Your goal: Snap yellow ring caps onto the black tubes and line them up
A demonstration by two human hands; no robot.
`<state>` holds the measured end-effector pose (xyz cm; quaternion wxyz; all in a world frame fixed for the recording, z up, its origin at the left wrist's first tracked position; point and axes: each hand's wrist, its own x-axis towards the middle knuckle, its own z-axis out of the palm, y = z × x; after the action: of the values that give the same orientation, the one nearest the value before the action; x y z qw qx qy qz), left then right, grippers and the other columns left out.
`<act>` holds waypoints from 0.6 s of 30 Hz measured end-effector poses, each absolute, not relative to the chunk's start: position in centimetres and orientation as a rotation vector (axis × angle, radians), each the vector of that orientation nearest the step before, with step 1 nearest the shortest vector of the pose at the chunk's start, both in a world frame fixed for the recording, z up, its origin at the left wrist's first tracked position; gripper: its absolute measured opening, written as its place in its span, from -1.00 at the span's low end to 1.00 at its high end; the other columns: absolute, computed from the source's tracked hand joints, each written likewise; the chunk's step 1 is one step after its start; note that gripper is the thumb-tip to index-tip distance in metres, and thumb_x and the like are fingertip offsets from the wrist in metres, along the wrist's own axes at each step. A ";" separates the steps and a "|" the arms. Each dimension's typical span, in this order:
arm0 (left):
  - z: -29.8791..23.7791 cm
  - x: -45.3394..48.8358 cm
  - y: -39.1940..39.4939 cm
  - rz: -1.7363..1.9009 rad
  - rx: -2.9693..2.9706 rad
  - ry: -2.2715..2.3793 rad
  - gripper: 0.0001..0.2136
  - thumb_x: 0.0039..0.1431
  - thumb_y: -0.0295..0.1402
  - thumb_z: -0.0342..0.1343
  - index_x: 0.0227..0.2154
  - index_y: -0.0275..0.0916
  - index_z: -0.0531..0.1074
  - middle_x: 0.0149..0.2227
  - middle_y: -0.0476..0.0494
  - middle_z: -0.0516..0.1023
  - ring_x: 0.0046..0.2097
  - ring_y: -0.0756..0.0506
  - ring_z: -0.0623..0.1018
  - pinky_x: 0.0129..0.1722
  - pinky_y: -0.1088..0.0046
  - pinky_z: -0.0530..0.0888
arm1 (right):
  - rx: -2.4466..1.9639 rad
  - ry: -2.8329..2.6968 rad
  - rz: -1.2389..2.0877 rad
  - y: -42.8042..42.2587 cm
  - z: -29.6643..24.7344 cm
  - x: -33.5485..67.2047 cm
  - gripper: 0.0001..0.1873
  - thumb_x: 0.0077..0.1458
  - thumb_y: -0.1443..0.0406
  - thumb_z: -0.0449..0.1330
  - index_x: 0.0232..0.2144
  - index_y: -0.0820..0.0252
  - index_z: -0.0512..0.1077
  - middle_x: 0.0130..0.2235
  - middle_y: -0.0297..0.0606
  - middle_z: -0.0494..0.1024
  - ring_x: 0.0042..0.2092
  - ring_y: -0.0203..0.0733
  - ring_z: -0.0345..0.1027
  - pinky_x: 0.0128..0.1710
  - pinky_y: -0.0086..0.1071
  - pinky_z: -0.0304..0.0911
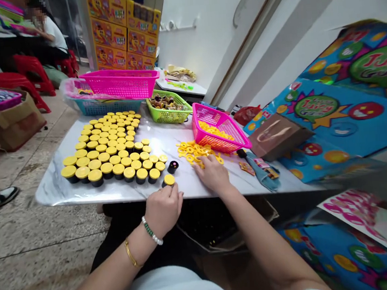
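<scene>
My left hand [163, 210] is closed at the front edge of the table, its fingers on a small black pot with a yellow lid [169, 180]. Just behind that pot stands a black pot without a yellow lid [173, 166], showing a pink spot inside. My right hand [212, 174] reaches over a loose pile of yellow ring-shaped pieces [190, 150], fingers bent and apart, the tips touching the pile. Whether a piece lies under those fingertips cannot be made out. To the left, many yellow-lidded black pots [108, 147] stand upright in close rows.
A pink basket [240, 137] with more yellow pieces stands behind the pile. Further back are a green basket [170, 115] of small items and stacked pink baskets [121, 84]. Blue printed cartons [338, 111] crowd the right side. A person [50, 33] sits at the far left.
</scene>
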<state>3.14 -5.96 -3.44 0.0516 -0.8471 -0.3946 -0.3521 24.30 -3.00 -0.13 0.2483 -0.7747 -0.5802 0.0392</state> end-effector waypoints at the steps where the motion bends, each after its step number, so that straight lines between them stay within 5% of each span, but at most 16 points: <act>1: -3.4 3.3 -6.0 -1.043 -2.564 -1.259 -0.75 0.31 -0.32 0.02 -0.10 -0.31 0.52 -0.43 -0.12 0.53 -0.43 -0.08 0.53 -0.48 0.40 0.34 | -2.202 -1.672 -0.051 -2.8 -0.3 25.0 -0.72 0.13 0.16 0.19 -0.14 0.14 0.48 -0.03 -0.05 0.47 -0.07 0.07 0.39 -0.21 -0.20 0.28; 6: -2.6 3.3 -6.0 -0.855 -2.565 -1.509 -0.68 0.35 -0.25 -0.06 -0.08 -0.30 0.54 -0.43 -0.14 0.54 -0.45 -0.10 0.55 -0.52 0.40 0.31 | -2.280 -1.854 -0.320 -2.8 -1.3 25.6 -0.79 0.20 0.17 0.13 -0.20 0.13 0.48 -0.13 -0.13 0.49 -0.14 -0.02 0.39 -0.30 -0.27 0.25; 10: -1.7 3.4 -5.8 -0.686 -2.650 -1.624 -0.62 0.36 -0.21 -0.09 0.03 -0.32 0.48 -0.39 -0.20 0.56 -0.41 -0.14 0.58 -0.52 0.41 0.32 | -2.152 -1.955 -0.412 -2.9 -1.8 25.1 -0.83 0.19 0.28 0.11 -0.23 0.20 0.46 -0.17 -0.08 0.51 -0.09 0.04 0.33 -0.17 -0.21 0.25; 18: -0.7 3.6 -5.0 -0.504 -2.774 -1.684 -0.61 0.36 -0.27 -0.08 0.13 -0.36 0.37 -0.33 -0.24 0.61 -0.35 -0.17 0.61 -0.49 0.41 0.37 | -1.625 -1.979 -0.044 -1.9 -1.1 22.1 -0.59 0.08 0.26 0.22 -0.01 0.23 0.40 -0.05 -0.08 0.55 -0.06 -0.02 0.41 -0.02 -0.16 0.30</act>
<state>3.59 -5.00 -0.69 -0.0712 -0.8425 -0.5115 -0.1531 22.11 -1.94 -1.13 0.2861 -0.6080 -0.7404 -0.0165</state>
